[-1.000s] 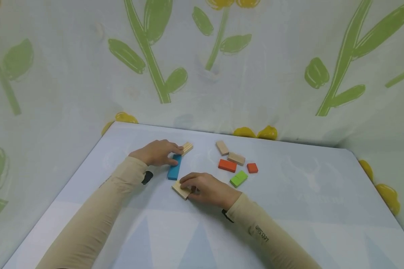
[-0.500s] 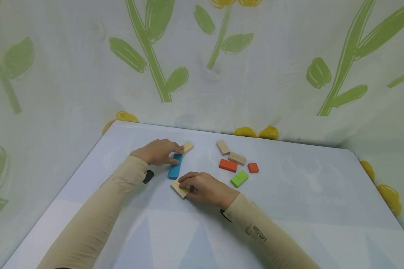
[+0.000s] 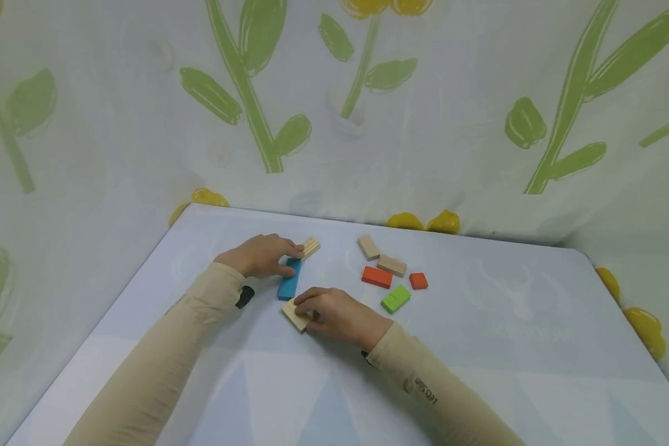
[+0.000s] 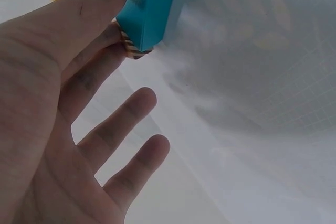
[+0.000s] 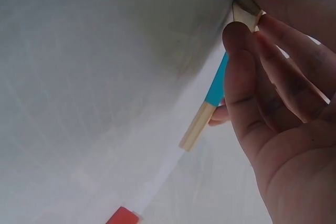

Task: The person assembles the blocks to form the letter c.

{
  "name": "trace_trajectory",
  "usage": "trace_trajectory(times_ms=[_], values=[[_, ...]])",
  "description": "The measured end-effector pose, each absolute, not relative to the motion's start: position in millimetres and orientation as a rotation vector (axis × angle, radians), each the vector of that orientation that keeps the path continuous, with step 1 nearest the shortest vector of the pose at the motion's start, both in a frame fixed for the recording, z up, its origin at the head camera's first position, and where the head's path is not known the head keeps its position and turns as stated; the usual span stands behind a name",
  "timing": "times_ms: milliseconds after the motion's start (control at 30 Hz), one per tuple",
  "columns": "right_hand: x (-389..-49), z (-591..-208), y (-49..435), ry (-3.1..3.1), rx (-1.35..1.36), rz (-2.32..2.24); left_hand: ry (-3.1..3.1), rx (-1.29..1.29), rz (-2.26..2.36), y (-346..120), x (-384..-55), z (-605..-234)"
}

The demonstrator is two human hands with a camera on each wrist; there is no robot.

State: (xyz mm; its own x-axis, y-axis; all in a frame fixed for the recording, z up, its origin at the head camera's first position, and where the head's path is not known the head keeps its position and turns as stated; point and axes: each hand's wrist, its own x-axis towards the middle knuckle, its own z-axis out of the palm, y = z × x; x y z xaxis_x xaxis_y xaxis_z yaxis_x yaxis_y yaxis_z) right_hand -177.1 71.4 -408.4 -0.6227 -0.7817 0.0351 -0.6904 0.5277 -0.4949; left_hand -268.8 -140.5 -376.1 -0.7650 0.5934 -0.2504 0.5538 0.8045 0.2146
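A long blue block [image 3: 288, 287] lies on the table with a striped wooden block [image 3: 312, 248] at its far end. My left hand [image 3: 259, 255] holds this pair near where they meet. In the left wrist view its thumb is against the blue block [image 4: 149, 11], two fingertips are by the striped end [image 4: 137, 52], and the other fingers are spread away. Between right thumb and fingers, my right hand [image 3: 340, 314] pinches a pale wooden block [image 3: 293, 316] near the blue block's close end. The right wrist view shows that block [image 5: 245, 17] partly hidden by the fingers.
Right of the hands lie two plain wooden blocks [image 3: 392, 265], a red block [image 3: 376, 277], a small red square block [image 3: 418, 280] and a green block [image 3: 396, 299]. A flower-patterned curtain [image 3: 424, 167] hangs behind the table's far edge.
My right hand has slid the pale wooden block slightly left, along the near end of the blue block. The left hand and the other blocks have stayed in place.
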Motion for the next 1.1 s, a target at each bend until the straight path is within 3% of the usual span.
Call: trace_trajectory(times_ms=[467, 733, 1100], values=[[-175.6, -404.1, 78.3, 2.619, -1.305, -0.758, 2.703, 0.869, 0.194, -141.6, -264.5, -374.9], [-186.5, -393.1, 101.2, 2.787, -1.158, -0.951, 2.708, 0.862, 0.183, -139.5, -266.5, -376.7], [-207.2, -393.8, 134.2, 3.029, -1.156, -1.047, 2.698, 0.839, 0.173, -137.0, -269.1, -377.9]])
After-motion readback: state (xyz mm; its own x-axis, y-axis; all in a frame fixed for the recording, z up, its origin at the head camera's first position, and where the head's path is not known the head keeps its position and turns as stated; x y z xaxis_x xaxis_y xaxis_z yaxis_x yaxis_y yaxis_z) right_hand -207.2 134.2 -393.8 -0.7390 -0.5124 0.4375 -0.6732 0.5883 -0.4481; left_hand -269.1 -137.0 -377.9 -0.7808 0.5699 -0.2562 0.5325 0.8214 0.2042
